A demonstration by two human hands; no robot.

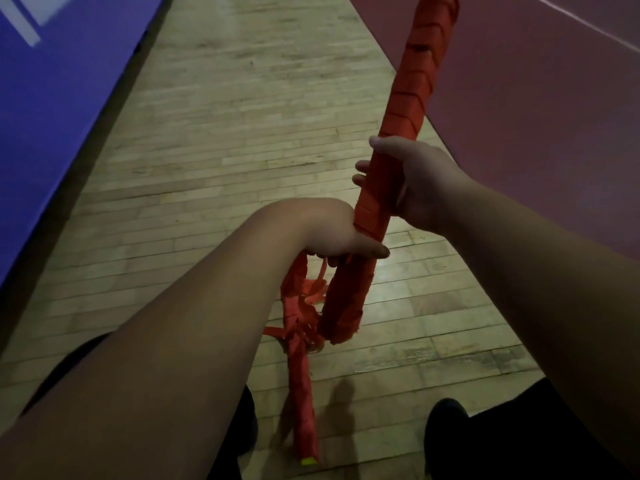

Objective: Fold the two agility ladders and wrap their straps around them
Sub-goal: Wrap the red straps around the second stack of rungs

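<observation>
- Gripping with both hands, the person holds the long red strap-wound ladder bundle (415,81), which runs from 1 o'clock down to just below the centre.
- The right hand (412,178) has its fingers curled round the bundle's middle. The left hand (332,233), just under it, clamps the lower part with the thumb laid across.
- A thinner red ladder bundle (304,393) hangs from under the left hand towards 6 o'clock, ending in a yellow-green tip (309,462). I cannot tell if the same fingers hold it.
- The wound bundle looks light and quite stiff, and the fabric should not slip. I would hold it at the middle.
- The loose red strap ends (308,292) are soft and floppy, and they may tangle between the two bundles.
- Around: pale wooden plank floor (242,133), a blue mat (52,116) at 9 o'clock, a dark red floor area (536,116) at 2 o'clock, and a black shoe (446,431) at 5 o'clock, near the hanging tip.
</observation>
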